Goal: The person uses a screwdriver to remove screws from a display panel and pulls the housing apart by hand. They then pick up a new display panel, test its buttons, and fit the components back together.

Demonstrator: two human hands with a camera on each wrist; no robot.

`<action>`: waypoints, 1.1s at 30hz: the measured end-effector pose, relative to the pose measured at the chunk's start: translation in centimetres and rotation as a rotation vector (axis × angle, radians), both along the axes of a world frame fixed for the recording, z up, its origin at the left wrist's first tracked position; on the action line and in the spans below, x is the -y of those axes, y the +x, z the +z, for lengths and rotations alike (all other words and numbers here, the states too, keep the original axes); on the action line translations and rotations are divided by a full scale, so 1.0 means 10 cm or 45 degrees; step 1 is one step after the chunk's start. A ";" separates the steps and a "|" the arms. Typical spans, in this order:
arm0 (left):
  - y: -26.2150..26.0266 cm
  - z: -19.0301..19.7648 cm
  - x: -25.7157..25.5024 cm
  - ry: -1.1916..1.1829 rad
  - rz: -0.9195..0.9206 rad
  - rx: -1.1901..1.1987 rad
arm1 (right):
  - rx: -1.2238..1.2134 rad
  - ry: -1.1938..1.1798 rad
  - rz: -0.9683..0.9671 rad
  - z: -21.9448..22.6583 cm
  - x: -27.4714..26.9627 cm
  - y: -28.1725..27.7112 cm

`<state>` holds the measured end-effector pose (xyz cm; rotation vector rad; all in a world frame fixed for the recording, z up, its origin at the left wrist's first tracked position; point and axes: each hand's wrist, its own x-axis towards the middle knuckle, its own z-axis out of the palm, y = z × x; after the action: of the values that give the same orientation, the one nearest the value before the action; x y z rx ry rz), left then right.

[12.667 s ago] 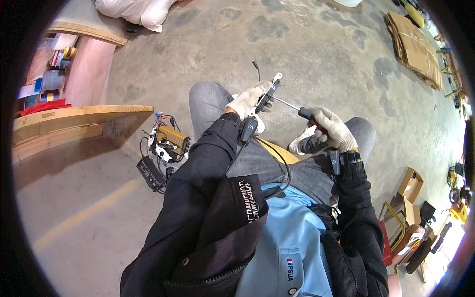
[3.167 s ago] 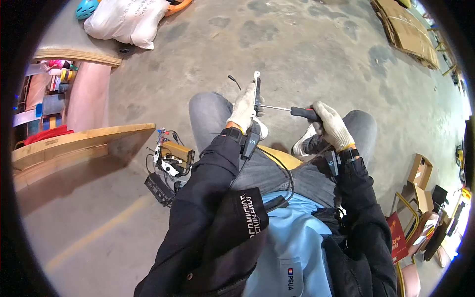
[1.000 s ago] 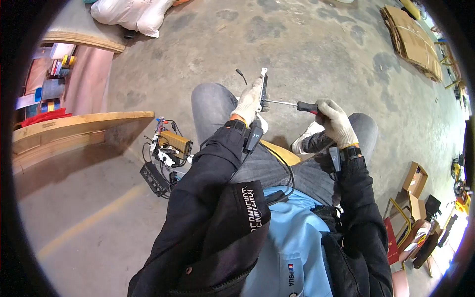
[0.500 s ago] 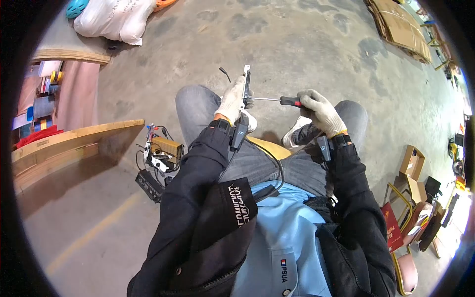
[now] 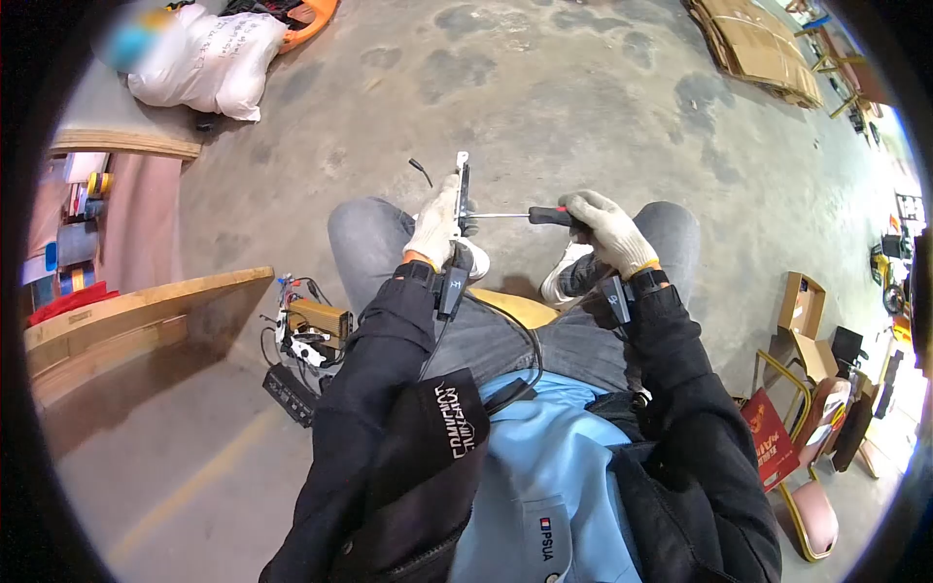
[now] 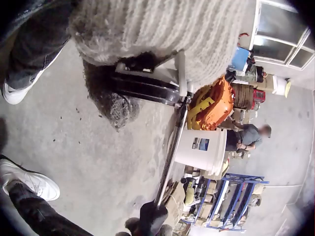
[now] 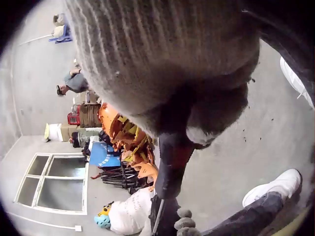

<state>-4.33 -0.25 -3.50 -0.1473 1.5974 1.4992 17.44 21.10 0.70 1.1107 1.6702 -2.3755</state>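
In the centre of the head view, the gloved left hand (image 5: 434, 223) holds a narrow black-and-white part (image 5: 463, 194) standing upright in the frame, fingers wrapped round it. To the right of it, the gloved right hand (image 5: 612, 233) grips a screwdriver (image 5: 550, 216) by its black-and-red handle, fingers curled about the handle's rear. The metal shaft lies nearly level across the frame and reaches the part; exact contact of the tip cannot be told. Left of centre, a gold box (image 5: 321, 316) with wires and white pieces rests on the floor (image 5: 544, 126); a black box (image 5: 288, 395) lies just below it. Upper left: a white sack (image 5: 216, 66). Upper right: flattened cardboard (image 5: 753, 47). Lower right: a red panel (image 5: 770, 442).
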 end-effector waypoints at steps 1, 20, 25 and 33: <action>0.00 -0.02 0.00 0.029 0.024 0.002 | -0.102 -0.093 -0.077 -0.05 -0.01 0.01; 0.04 0.09 -0.03 0.032 0.037 0.005 | -0.088 0.010 0.039 -0.05 -0.05 0.04; 0.03 0.07 0.01 0.056 0.017 -0.023 | -0.026 -0.124 -0.075 0.12 -0.03 0.02; 0.00 0.04 -0.01 0.098 0.065 0.041 | -0.096 -0.049 -0.120 0.06 -0.07 0.06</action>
<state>-4.32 -0.20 -3.13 -0.1686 1.5187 1.5873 18.01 21.79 1.35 1.1319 1.6212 -2.5258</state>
